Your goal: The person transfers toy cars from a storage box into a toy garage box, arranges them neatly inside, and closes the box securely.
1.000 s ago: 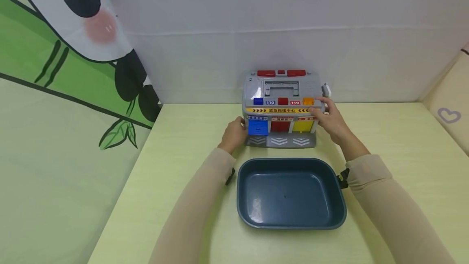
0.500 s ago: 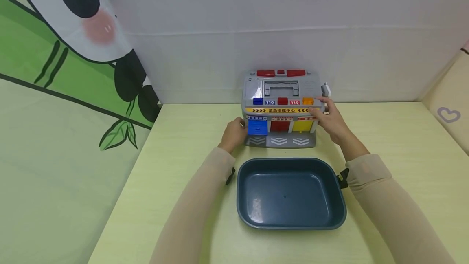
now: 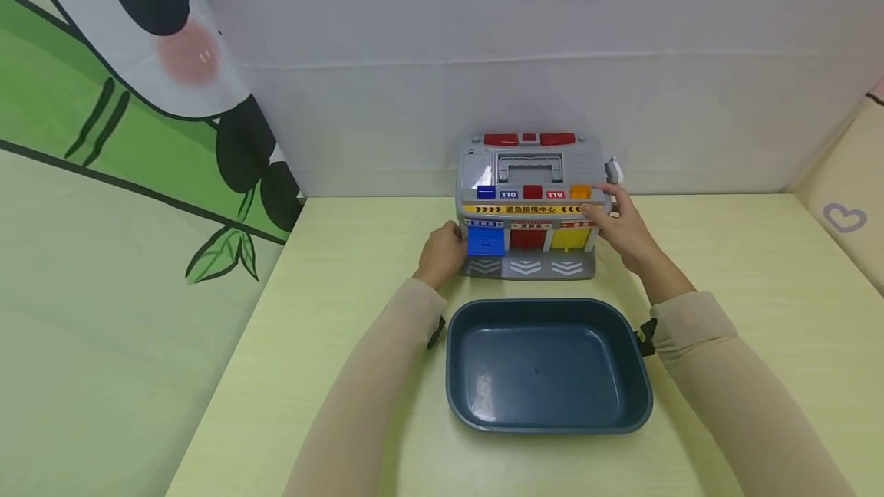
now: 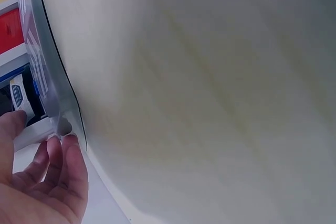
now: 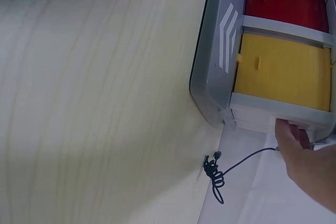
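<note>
A grey toy garage [image 3: 528, 264] stands against the back wall, with blue [image 3: 486, 241], red and yellow doors [image 3: 570, 238] across its front. My left hand [image 3: 442, 253] grips its lower left end; in the left wrist view the thumb lies at the front edge and the fingertips meet the base corner. Beside that thumb, a toy car [image 4: 22, 97] shows in the dark opening of the blue bay. The blue door stands out a little at the bottom. My right hand [image 3: 625, 230] holds the upper right end, thumb at the front edge, fingers partly hidden behind.
A dark blue plastic tray [image 3: 536, 370] lies between the forearms, in front of the garage. A white part [image 3: 615, 170] juts from the garage's right side. In the right wrist view, a coiled dark cord [image 5: 213, 173] hangs near the table's back edge.
</note>
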`<state>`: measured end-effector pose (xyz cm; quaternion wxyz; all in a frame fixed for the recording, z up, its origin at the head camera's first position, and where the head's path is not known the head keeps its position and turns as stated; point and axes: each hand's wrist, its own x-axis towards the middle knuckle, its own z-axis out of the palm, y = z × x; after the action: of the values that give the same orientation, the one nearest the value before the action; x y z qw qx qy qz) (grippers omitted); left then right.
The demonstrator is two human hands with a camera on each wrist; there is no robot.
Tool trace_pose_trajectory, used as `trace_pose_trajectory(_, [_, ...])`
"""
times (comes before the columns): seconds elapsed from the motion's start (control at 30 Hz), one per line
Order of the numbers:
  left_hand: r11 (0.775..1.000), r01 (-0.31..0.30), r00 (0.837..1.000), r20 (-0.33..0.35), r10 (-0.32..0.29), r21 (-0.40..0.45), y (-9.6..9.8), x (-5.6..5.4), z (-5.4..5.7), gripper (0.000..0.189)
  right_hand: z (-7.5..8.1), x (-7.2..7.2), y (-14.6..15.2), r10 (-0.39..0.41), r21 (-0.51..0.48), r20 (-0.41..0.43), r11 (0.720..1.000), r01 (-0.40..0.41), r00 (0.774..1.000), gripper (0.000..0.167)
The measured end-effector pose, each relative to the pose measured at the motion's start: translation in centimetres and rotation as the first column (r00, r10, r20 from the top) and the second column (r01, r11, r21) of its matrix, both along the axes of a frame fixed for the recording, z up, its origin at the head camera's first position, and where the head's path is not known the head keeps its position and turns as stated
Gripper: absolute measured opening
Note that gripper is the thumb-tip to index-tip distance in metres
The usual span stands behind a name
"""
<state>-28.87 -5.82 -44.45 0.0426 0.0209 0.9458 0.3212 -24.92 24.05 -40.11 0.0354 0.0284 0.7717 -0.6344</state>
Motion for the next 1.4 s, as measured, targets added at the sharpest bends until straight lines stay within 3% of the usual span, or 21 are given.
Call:
trace_pose_trajectory(0.37, [1.0, -0.002, 1.0, 0.005, 0.002, -0.012, -0.1, 0.2, 0.1, 0.024, 0.2, 0.1, -0.1, -0.002, -0.001, -0.007, 1.0, 0.002, 1.0, 0.067])
trace_pose_trajectory(0.7, [0.999, 0.018, 0.999, 0.044, -0.02, 0.043, -0.5, 0.6, -0.1, 0.029, -0.2, -0.2, 0.1, 0.009, -0.016, 0.001, 1.0, -0.009, 1.0, 0.067])
trace_pose_trajectory(1.07, [0.996, 0.048, 0.998, 0.027, -0.05, 0.072, -1.0, 1.2, 0.1, 0.036, 0.0, 0.0, 0.0, 0.007, -0.002, -0.016, 1.0, -0.007, 1.0, 0.067])
trace_pose_trajectory(1.4, [0.989, 0.077, 0.997, -0.017, -0.075, 0.128, -1.4, 0.7, 0.4, 0.034, -0.1, 0.0, 0.0, 0.007, 0.006, -0.019, 1.0, -0.007, 1.0, 0.067])
